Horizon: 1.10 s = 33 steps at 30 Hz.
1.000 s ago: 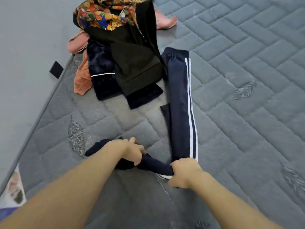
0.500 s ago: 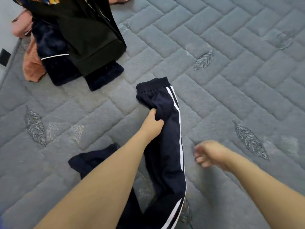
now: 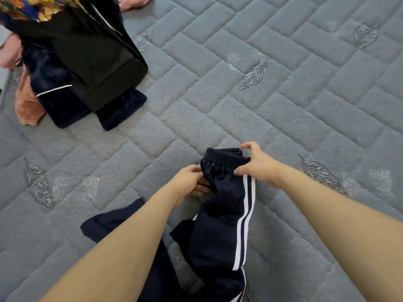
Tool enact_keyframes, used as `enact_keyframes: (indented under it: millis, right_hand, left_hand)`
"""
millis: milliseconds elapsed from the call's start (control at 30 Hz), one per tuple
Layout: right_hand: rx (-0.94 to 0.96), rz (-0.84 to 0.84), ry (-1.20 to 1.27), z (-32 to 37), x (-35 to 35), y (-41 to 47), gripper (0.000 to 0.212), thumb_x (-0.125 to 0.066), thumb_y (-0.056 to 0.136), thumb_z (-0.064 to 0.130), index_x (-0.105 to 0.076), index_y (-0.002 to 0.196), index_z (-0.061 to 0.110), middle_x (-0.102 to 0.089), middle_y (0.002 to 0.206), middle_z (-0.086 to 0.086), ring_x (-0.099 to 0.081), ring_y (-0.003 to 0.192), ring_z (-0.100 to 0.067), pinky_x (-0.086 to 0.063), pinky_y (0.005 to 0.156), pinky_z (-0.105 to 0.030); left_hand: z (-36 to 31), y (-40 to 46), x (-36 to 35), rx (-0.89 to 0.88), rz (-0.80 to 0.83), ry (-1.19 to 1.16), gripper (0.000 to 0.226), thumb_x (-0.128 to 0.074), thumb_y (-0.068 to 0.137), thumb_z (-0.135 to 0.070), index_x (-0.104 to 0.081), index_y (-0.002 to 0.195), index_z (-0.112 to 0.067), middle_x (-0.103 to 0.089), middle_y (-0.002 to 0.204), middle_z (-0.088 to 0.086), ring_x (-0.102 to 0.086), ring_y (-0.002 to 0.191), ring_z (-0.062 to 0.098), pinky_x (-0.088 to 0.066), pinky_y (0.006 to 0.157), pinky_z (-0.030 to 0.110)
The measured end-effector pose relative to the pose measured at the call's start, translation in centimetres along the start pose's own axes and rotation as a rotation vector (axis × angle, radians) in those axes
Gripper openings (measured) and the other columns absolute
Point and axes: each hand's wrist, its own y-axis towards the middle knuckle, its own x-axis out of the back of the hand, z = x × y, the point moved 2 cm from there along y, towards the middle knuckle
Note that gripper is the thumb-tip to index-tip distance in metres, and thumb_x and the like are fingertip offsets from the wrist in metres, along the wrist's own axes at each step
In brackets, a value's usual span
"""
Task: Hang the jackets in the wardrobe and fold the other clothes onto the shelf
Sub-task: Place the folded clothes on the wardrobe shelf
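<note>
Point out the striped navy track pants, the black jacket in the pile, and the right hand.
navy track pants [image 3: 220,227]: head view, on the dark leg fabric left of the white stripes.
black jacket [image 3: 96,62]: head view, on its front panel.
right hand [image 3: 258,165]: head view, on the back of the hand gripping the waistband.

navy track pants [image 3: 220,225] with two white side stripes, a grey quilted mattress [image 3: 283,101] stitched with leaf shapes, and a pile with a black jacket [image 3: 93,62], orange cloth [image 3: 27,105] and a bright multicolour print [image 3: 28,6]
</note>
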Motion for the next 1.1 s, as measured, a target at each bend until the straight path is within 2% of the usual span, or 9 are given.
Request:
enact_keyframes:
  millis: [133,333,567,667,733,900,967,1033,1100]
  right_hand:
    - [-0.023,-0.098,0.092,-1.3,1.2,-1.3,0.035,-0.067,0.08,0.002,-0.053,0.107,0.018,-0.066,0.095,-0.009,-0.063,0.077,-0.02,-0.051,0.066,-0.032]
    - [-0.131,-0.165,0.147,-2.7,3.0,-5.2,0.01,-0.052,0.077,-0.001,-0.055,0.079,0.009,-0.054,0.067,-0.01,-0.054,0.051,-0.02,-0.043,0.047,-0.024]
    - [-0.086,0.108,0.469,1.0,-0.1,-9.7,0.031,-0.047,0.076,-0.005,-0.056,0.1,0.012,-0.052,0.088,-0.012,-0.054,0.077,-0.025,-0.047,0.065,-0.035]
    - [0.085,0.184,0.684,5.5,0.0,-12.8,0.037,-0.044,0.079,-0.004,-0.055,0.109,0.015,-0.049,0.098,-0.013,-0.047,0.088,-0.029,-0.041,0.066,-0.033]
    - [0.198,0.172,0.805,7.5,2.4,-15.2,0.042,-0.04,0.08,-0.004,-0.057,0.116,0.005,-0.051,0.103,-0.016,-0.048,0.092,-0.032,-0.041,0.068,-0.034]
    - [0.309,-0.071,1.005,1.5,13.0,-19.6,0.043,-0.036,0.082,-0.009,-0.062,0.114,0.002,-0.068,0.105,-0.017,-0.069,0.084,-0.025,-0.057,0.071,-0.031]
    - [0.17,-0.411,0.986,-4.6,16.8,-19.7,0.032,-0.042,0.084,-0.01,-0.06,0.1,0.01,-0.066,0.097,-0.015,-0.067,0.071,-0.021,-0.055,0.062,-0.028]
    - [-0.022,-0.689,1.008,-11.9,19.0,-18.6,0.036,-0.049,0.088,-0.007,-0.055,0.114,0.016,-0.063,0.103,-0.012,-0.063,0.077,-0.019,-0.052,0.069,-0.034]
    - [-0.237,-0.669,1.131,-18.6,18.2,-17.3,0.047,-0.051,0.094,0.005,-0.043,0.138,0.018,-0.058,0.129,-0.008,-0.06,0.106,-0.023,-0.046,0.094,-0.041]
  left_hand:
    - [0.1,0.4,-2.0,0.048,0.086,-0.058,0.026,-0.039,0.101,-0.012,-0.065,0.102,-0.008,-0.072,0.085,0.009,-0.067,0.069,0.02,-0.054,0.063,0.029]
    - [1.4,-1.4,-5.0,0.069,0.198,-0.048,0.02,-0.055,0.097,-0.03,-0.069,0.111,-0.027,-0.075,0.104,0.0,-0.072,0.095,0.018,-0.057,0.077,0.032]
    - [-1.4,-7.2,-2.0,-0.324,-0.543,-0.269,0.016,-0.041,0.104,-0.017,-0.054,0.095,-0.022,-0.062,0.095,0.0,-0.058,0.087,0.009,-0.048,0.078,0.03]
    - [-8.1,-12.8,-0.3,-0.684,-0.842,-0.23,0.017,-0.037,0.104,-0.013,-0.048,0.092,-0.02,-0.052,0.088,-0.01,-0.051,0.073,-0.014,-0.04,0.073,0.01]
    - [-12.7,-15.3,-1.3,-0.9,-0.957,-0.153,0.013,-0.037,0.103,-0.012,-0.05,0.104,-0.013,-0.052,0.099,-0.008,-0.049,0.085,-0.012,-0.035,0.081,0.003]
    - [-18.1,-13.4,-10.6,-1.114,-0.899,0.441,0.031,-0.038,0.103,-0.024,-0.053,0.125,-0.009,-0.036,0.148,0.014,-0.034,0.136,0.023,-0.018,0.116,0.031]
    - [-16.3,-9.5,-15.2,-0.948,-0.749,0.902,0.043,-0.033,0.104,-0.035,-0.044,0.143,-0.02,-0.02,0.161,0.01,-0.016,0.148,0.029,-0.005,0.119,0.051]
    - [-12.3,-5.9,-19.0,-0.751,-0.563,1.332,0.055,-0.028,0.104,-0.043,-0.023,0.155,-0.025,-0.003,0.165,0.006,0.004,0.151,0.03,0.008,0.118,0.058]
    - [-7.4,-3.6,-21.5,-0.593,-0.402,1.539,0.059,-0.025,0.103,-0.047,-0.013,0.157,-0.027,0.005,0.166,0.003,0.013,0.15,0.03,0.014,0.115,0.061]
